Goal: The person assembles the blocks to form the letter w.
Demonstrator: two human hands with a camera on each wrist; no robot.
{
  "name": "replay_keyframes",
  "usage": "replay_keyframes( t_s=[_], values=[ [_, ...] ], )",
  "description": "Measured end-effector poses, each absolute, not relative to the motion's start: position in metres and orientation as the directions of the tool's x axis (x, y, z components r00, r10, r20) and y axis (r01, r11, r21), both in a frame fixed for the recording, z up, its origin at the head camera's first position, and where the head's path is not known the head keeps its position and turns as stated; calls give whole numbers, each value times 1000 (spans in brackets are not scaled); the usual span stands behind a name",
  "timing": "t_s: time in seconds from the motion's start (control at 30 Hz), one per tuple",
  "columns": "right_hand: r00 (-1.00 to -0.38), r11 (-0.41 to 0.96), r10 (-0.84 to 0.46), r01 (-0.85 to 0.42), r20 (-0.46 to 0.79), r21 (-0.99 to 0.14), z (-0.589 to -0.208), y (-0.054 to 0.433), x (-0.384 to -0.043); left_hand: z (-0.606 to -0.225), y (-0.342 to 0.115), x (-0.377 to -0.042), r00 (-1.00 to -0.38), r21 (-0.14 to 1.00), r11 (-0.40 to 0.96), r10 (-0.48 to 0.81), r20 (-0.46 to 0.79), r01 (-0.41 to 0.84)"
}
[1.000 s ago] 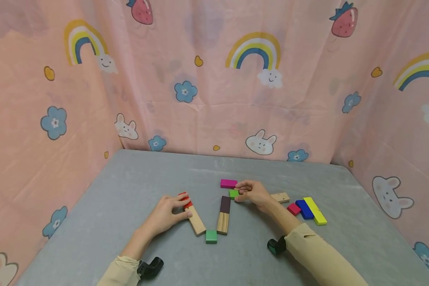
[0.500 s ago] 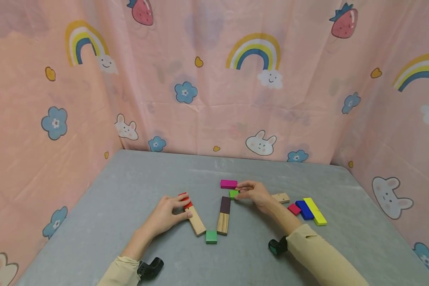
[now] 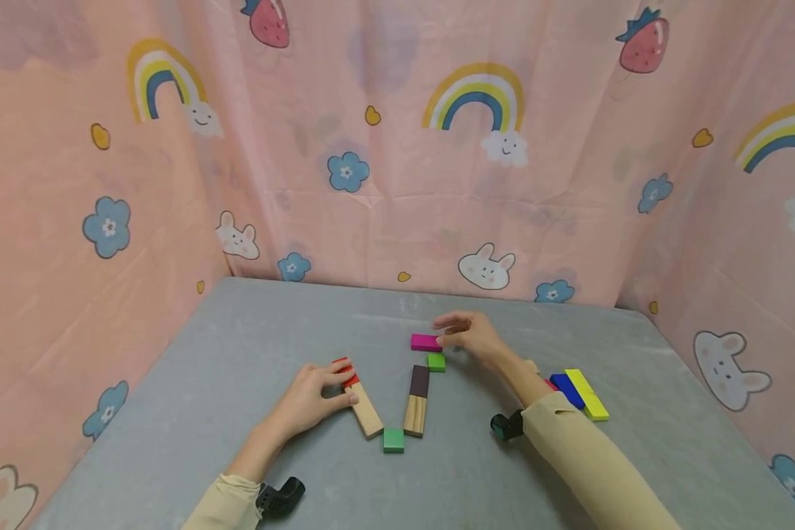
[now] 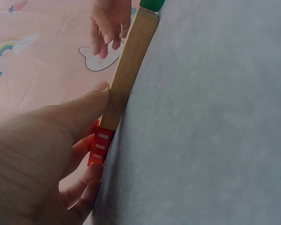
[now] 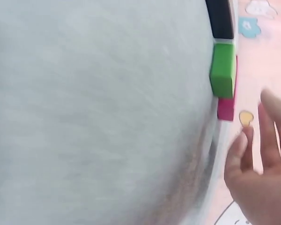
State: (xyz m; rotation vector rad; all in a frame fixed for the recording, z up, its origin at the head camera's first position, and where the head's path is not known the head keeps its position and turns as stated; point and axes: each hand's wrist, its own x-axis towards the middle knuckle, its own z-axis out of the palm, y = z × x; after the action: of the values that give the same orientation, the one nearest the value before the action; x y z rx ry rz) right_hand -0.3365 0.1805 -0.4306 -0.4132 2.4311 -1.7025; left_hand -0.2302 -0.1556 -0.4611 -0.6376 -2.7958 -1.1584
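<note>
My left hand [image 3: 308,397] grips the far end of a slanted pair of blocks: its fingers lie at the red block [image 4: 101,146] and its thumb presses a plain wooden block [image 4: 126,70]. A green block [image 3: 394,440] sits at the near end of that row. From there a striped wooden block [image 3: 415,416] and a dark brown block [image 3: 420,381] run away from me to a light green block [image 3: 436,362]. Behind it lies a magenta block [image 3: 424,343]. My right hand [image 3: 470,338] hovers beside the magenta block's right end, fingers loosely bent and holding nothing.
To the right lie yellow blocks [image 3: 586,395] and a blue block [image 3: 567,390]. A red block [image 3: 552,384] and a wooden piece [image 3: 533,365] are mostly hidden by the right forearm. A patterned pink curtain [image 3: 397,221] surrounds the grey table [image 3: 291,316].
My right hand has moved from the light green block up and away toward the magenta block, uncovering the green one. The left hand stays on its blocks.
</note>
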Motion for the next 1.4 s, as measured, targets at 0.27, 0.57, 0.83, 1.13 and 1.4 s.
replay_keyframes(
  t_s=[0.27,0.57,0.83,1.13,1.4],
  values=[
    [-910,382,-415,-174,-1,-908,-437,177,-355,-462,-156,-231,-912,666,634,359,197,393],
    [-916,385,-399,-204,37,-900,-442,179,-358,-461,-158,-231,-915,672,631,355,193,387],
    [-923,417,-386,-174,0,-892,-444,184,-361,-460,-157,-231,-918,672,636,347,190,380],
    [-829,397,-554,-184,-75,-899,-437,190,-375,-462,-158,-231,-915,673,630,355,194,387],
    [-764,398,-639,-232,-87,-887,-439,194,-384,-461,-157,-232,-918,686,623,350,183,375]
  ],
)
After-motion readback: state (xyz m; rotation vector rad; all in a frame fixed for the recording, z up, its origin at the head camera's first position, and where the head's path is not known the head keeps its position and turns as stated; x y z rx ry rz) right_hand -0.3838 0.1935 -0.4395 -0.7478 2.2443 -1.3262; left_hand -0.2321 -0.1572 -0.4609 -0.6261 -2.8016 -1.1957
